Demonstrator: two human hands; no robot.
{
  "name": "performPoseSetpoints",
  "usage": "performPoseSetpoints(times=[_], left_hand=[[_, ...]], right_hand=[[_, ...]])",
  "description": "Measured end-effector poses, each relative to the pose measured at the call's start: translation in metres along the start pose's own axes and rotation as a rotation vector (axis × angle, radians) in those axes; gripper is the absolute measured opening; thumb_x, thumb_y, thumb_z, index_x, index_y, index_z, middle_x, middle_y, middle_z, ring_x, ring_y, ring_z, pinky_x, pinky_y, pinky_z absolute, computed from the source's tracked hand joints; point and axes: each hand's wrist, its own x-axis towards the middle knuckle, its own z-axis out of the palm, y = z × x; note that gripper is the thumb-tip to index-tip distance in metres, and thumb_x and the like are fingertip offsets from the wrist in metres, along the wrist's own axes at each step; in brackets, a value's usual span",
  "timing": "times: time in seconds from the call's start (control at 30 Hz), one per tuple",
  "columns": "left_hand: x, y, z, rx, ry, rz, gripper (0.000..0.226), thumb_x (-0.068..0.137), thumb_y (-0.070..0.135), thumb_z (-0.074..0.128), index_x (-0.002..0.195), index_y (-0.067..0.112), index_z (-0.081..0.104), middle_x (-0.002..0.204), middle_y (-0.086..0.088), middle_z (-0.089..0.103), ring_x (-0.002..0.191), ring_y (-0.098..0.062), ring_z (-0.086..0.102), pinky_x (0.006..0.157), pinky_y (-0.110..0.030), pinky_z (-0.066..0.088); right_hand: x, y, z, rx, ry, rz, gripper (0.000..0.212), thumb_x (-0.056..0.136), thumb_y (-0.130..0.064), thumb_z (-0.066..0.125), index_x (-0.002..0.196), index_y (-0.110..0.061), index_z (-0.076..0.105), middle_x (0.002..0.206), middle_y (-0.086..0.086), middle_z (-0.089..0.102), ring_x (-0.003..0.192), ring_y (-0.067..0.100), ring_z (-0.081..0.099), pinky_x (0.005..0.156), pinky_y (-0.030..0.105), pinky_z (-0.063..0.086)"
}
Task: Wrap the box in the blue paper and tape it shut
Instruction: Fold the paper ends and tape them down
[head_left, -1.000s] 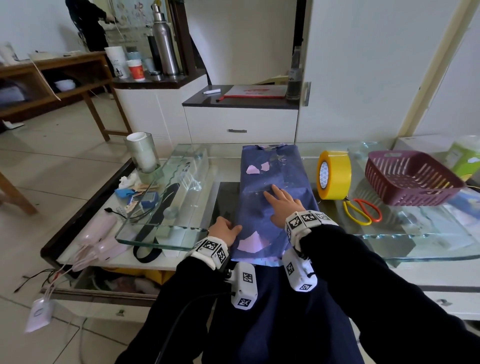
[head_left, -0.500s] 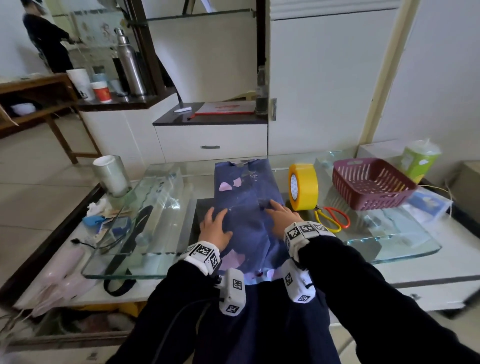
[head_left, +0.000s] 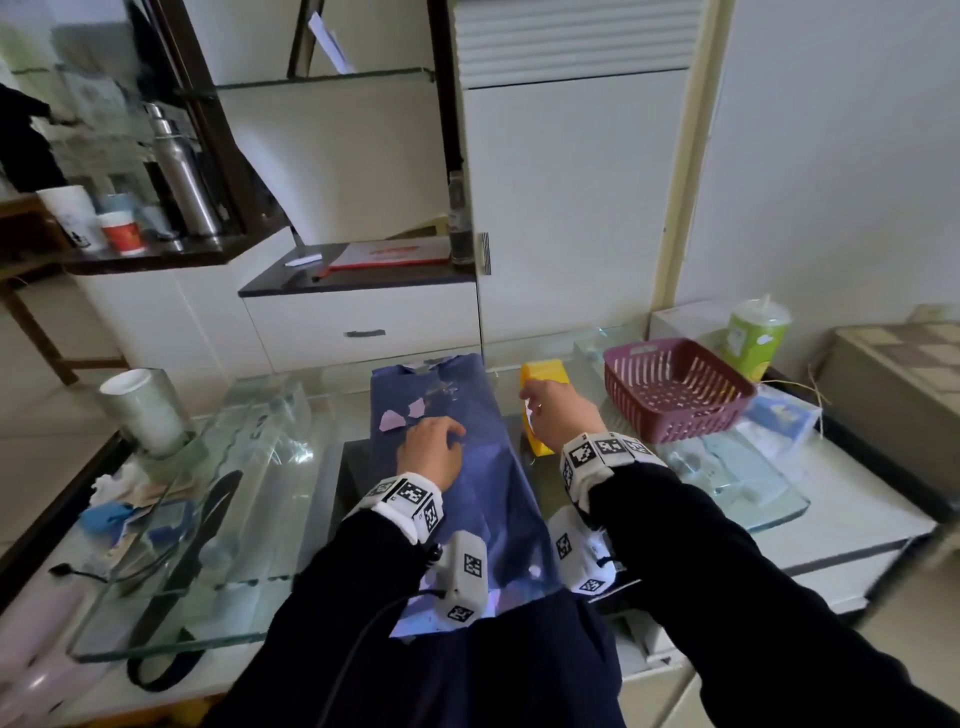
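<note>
The box lies on the glass table, covered by blue paper (head_left: 483, 467) with pale pink patches; the paper's near end hangs over the table edge toward my lap. My left hand (head_left: 430, 451) presses down on top of the wrapped box, fingers loosely bent on the paper. To the right of the box stands the yellow tape roll (head_left: 540, 376), and my right hand (head_left: 561, 415) curls around it. The box itself is hidden under the paper.
A maroon plastic basket (head_left: 675, 387) sits right of the tape, with a green cup (head_left: 756, 338) behind it. A metal canister (head_left: 145, 410) stands at the table's left. White drawers (head_left: 363, 327) lie beyond the table. Clutter fills the shelf under the glass at left.
My right hand left the paper and moved right to take hold of the yellow tape roll. My left hand slid up onto the middle of the wrapped box. The view tilted upward.
</note>
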Motion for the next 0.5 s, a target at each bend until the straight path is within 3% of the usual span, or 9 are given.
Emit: performPoseSetpoints(times=[0.27,0.5], left_hand=[[0.004,0.033,-0.005,-0.132,-0.04,0.049,0.031,0.093,0.018,0.054,0.122,0.007,0.055,0.129,-0.012,0.055,0.121,-0.028,0.05,0.103,-0.037,0.039],[0.01,0.052,-0.003,-0.236,-0.024,0.0,0.037,0.091,0.025,0.059,0.121,0.003,0.057,0.128,-0.012,0.059,0.118,-0.025,0.055,0.098,-0.03,0.041]], right_hand=[[-0.01,0.015,-0.002,0.117,0.124,0.092,0.044,0.087,0.003,0.039,0.125,-0.014,0.052,0.127,0.006,0.055,0.115,0.026,0.054,0.089,0.037,0.046],[-0.018,0.015,0.009,0.273,0.039,0.188,0.047,0.09,-0.019,0.054,0.134,-0.008,0.041,0.131,0.015,0.048,0.121,0.031,0.048,0.099,0.041,0.041]])
